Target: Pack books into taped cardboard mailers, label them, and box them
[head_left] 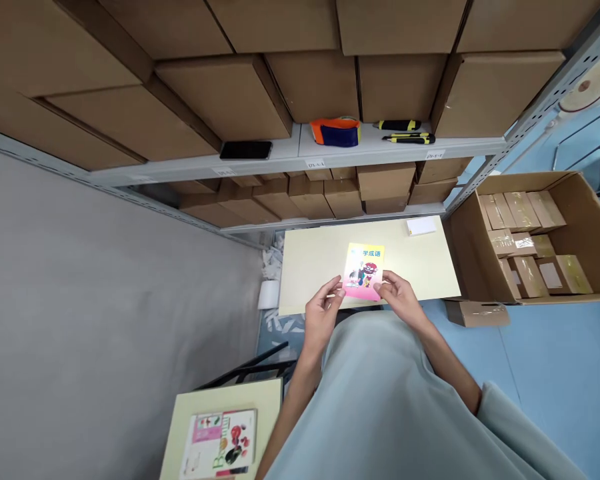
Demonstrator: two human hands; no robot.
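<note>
A small booklet (363, 272) with a yellow top, a pink bottom and cartoon figures on its cover is held up over the near edge of the cream table (310, 267). My left hand (325, 303) pinches its lower left corner between thumb and fingers. On the right side, my right hand (397, 293) grips the lower edge, thumb on the cover and fingers behind. The cover faces me, with large characters across the top. A white card-like stack (421, 226) lies at the table's far right corner.
Ahead, a metal shelf (280, 167) holds cardboard boxes, a phone (246, 150), an orange and blue tape roll (335, 132) and cutters (409, 139). At right stands an open carton (570, 293) of small boxes. Lower left, a side table (220, 393) bears printed booklets (220, 443). A grey wall (105, 300) rises left.
</note>
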